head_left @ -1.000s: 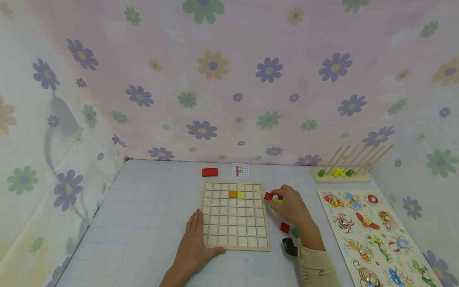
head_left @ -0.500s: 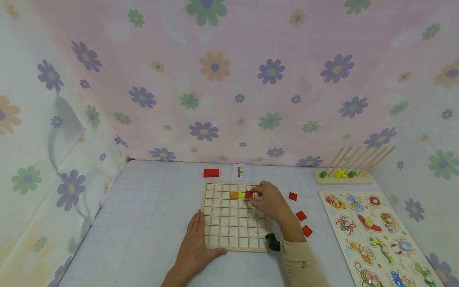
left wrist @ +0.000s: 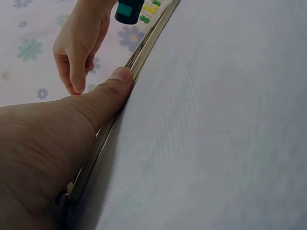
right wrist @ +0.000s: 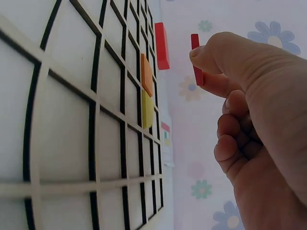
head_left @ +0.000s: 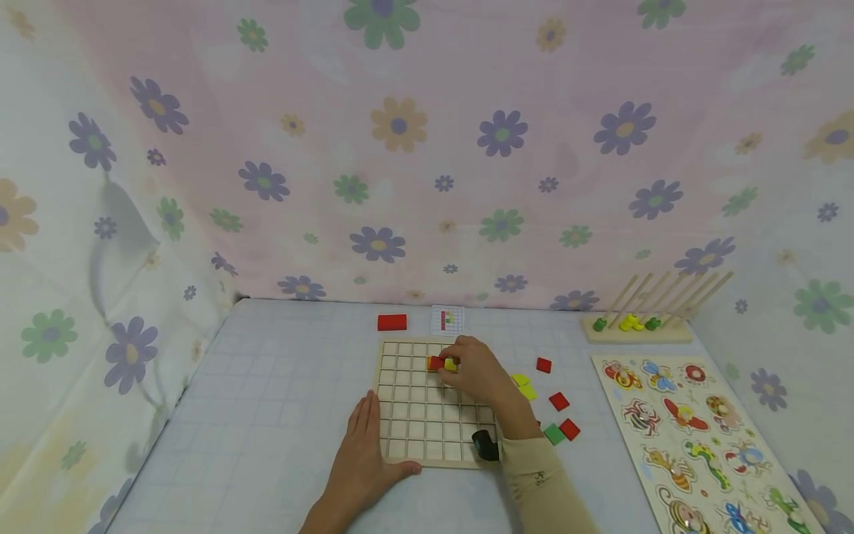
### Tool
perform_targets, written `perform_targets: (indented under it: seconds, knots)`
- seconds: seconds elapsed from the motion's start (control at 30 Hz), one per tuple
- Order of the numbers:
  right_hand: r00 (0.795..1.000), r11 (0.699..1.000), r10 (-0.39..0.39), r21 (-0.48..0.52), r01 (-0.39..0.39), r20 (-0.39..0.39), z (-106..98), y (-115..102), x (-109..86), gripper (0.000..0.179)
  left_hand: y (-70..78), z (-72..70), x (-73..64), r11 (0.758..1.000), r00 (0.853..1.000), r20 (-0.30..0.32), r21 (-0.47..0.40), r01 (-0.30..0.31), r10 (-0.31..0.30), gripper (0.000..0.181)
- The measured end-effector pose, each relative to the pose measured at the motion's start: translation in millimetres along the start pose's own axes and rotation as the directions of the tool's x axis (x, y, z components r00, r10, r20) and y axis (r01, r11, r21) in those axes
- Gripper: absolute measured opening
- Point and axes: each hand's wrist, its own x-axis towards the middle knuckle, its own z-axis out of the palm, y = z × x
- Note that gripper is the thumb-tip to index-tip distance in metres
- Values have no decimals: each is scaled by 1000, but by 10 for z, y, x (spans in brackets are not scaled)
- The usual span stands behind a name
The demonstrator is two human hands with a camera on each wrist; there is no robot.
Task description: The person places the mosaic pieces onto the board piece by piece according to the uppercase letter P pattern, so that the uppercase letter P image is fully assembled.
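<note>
A wooden grid board lies on the table. My left hand rests at its front left corner, fingers straight along the left side, thumb against the front edge. Over the upper rows, my right hand pinches a thin red square tile between thumb and index finger. In the right wrist view the tile stands clear of the board; the other fingers are curled in. An orange tile and a yellow tile sit side by side in the grid; in the head view the red tile mostly overlaps the orange one.
Behind the board lie a red block and a patterned grid card. Right of it are loose red tiles, a green tile and yellow pieces. Farther right are a peg stand and an insect puzzle board.
My right hand has carried the red tile leftward from beside the board, past the yellow tile to over the orange one. Loose tiles on the right are uncovered. My left hand stays put.
</note>
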Motion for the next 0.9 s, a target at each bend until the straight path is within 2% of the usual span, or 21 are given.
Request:
perform_targets:
  seconds: [0.23, 0.5, 0.7, 0.9]
  knots:
    - [1000, 1000, -2, -6, 3, 29, 101, -33, 105, 22, -3, -9, -8, 1000, 1000, 12, -1, -12, 12, 142]
    - [997, 998, -51, -20, 52, 50, 191, -36, 230, 24, -1, -33, -8, 1000, 1000, 12, -8, -24, 24, 141]
    - [996, 1000, -31, -1, 31, 85, 228, -75, 273, 25, 1, -36, -5, 1000, 1000, 12, -17, -22, 22, 141]
    - [994, 999, -9, -30, 12, 109, 235, -109, 295, 24, -14, -26, -8, 1000, 1000, 10, -19, -25, 25, 141]
